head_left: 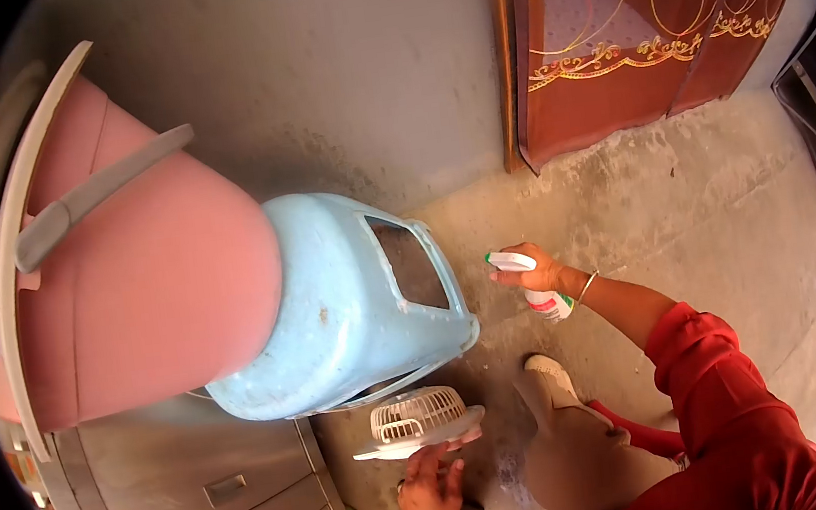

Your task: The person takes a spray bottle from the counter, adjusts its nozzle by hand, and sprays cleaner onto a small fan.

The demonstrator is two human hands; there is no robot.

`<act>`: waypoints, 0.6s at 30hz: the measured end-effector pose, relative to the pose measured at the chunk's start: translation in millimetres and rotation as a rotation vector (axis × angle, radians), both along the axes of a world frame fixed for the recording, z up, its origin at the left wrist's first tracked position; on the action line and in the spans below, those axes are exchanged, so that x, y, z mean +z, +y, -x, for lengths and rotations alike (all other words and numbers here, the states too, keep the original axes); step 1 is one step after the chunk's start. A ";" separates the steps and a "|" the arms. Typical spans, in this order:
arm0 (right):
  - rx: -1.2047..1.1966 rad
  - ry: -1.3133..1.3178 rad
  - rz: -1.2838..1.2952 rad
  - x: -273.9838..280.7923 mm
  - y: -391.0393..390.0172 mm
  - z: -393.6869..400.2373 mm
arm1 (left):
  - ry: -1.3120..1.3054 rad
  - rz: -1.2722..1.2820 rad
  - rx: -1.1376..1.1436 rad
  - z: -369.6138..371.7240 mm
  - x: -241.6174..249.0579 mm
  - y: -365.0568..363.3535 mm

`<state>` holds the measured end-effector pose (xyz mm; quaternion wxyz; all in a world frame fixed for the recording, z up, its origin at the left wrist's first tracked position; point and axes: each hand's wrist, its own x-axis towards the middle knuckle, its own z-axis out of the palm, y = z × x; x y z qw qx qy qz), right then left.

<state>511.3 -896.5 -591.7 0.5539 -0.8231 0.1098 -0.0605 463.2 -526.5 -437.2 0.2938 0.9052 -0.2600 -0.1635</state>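
Right hand (pixel 549 269): grips spray bottle (pixel 549 305), nozzle toward 9 o'clock.
Left hand (pixel 430 497): holds white grille (pixel 418 414) at bottle's 8 o'clock.
Grille: best kept steady.

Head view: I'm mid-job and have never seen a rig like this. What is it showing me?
There is no robot here, just a person's bare hands. The single picture comes from a camera worn on the head, looking forward and down. The right hand holds a spray bottle. The left hand, with a green bangle, holds a white slotted plastic piece by its rim. Beyond the hands, on the concrete floor, is a large blue plastic object, with a pink container against it.
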 end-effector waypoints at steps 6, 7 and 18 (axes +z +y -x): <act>0.073 0.094 0.104 -19.6 33.2 42.6 | 0.046 -0.022 0.001 1.5 -4.2 2.4; 0.082 0.055 0.112 -21.6 36.6 46.1 | 0.054 -0.025 0.009 1.5 -2.8 1.7; -0.091 0.092 0.158 6.0 36.8 -3.5 | 0.066 -0.063 0.033 0.3 -7.8 3.6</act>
